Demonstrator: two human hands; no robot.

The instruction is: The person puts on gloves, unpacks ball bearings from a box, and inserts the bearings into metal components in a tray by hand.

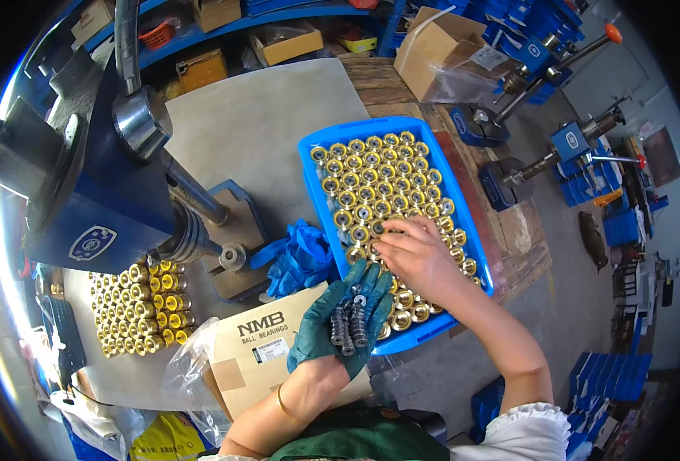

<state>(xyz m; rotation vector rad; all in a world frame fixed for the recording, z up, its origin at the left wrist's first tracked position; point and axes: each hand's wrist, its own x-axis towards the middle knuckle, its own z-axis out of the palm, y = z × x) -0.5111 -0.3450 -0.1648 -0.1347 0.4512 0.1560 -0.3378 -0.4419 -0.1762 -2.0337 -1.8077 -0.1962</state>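
Note:
Several small metal ball bearings [349, 323], most lined up in two rows with a few loose, lie in the cupped palm of my left hand [315, 326], which wears a teal glove. My bare right hand [415, 253] is over the blue plastic tray [410, 338], fingers drawn together at the brass rings; its fingertips hide whatever they pinch. Brass rings [370, 160] stand in rows in the tray, many with a dark bearing-like part in the centre. My left hand is just off the tray's near left corner.
A blue hand press [101, 200] stands at left, beside stacked brass rings [136, 307]. A crumpled blue glove [300, 257] and a cardboard box [251, 338] lie left of the tray. An open carton [447, 58] and more presses [482, 123] are at the far right.

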